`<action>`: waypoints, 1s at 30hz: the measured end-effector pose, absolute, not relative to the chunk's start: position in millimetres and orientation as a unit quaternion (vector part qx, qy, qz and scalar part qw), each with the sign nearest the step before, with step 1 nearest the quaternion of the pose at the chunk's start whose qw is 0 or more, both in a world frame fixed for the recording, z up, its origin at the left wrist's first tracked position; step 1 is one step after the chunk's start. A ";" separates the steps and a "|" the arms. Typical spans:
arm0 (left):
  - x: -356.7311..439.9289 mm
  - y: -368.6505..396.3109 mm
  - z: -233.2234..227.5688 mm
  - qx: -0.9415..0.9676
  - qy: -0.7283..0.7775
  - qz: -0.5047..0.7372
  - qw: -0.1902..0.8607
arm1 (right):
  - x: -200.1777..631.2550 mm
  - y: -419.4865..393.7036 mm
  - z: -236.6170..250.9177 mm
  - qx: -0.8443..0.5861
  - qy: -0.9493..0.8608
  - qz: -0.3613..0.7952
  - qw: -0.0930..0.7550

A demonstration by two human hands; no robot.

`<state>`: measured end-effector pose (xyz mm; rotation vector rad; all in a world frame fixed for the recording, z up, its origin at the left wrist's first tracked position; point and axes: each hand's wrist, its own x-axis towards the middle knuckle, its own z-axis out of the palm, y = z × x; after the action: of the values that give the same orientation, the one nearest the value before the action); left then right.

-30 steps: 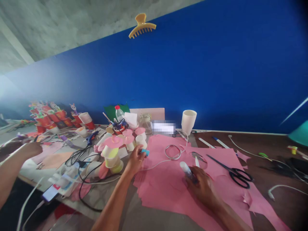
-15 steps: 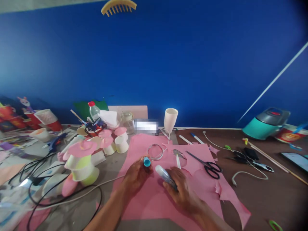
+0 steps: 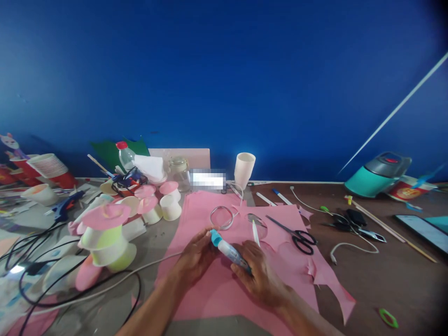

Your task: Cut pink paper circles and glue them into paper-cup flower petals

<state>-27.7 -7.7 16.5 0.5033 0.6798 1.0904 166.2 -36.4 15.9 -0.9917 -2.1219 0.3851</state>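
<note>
Nearest, both hands meet over the large sheet of pink paper [image 3: 224,298] spread on the table. The right hand [image 3: 261,277] is wrapped around the body of a clear, slim glue bottle [image 3: 231,251], which lies slanted just above the sheet, its tip pointing up and left. The left hand [image 3: 196,256] pinches the bottle's light blue cap [image 3: 215,238] between its fingertips, the cap sitting on the tip. To the left, a stack of white and lime paper cups topped with a pink paper disc [image 3: 105,233] stands among black cables [image 3: 70,280]. Just beyond the hands lie a thin metal ring [image 3: 221,217] and, to the right, black-handled scissors [image 3: 297,235], both on the pink paper. Farther back, a tall white paper cup [image 3: 244,170] stands near the blue wall [image 3: 245,79], and a teal appliance with a grey lid [image 3: 378,174] sits far right
</note>
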 end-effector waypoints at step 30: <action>-25.8 -9.2 15.3 0.228 0.329 0.522 0.753 | 166.2 -33.5 8.0 -0.425 -0.821 0.097 0.367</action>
<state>-25.8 -9.2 15.3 0.4985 0.7188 1.1398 166.2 -33.5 8.0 -1.0928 -2.1098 0.2501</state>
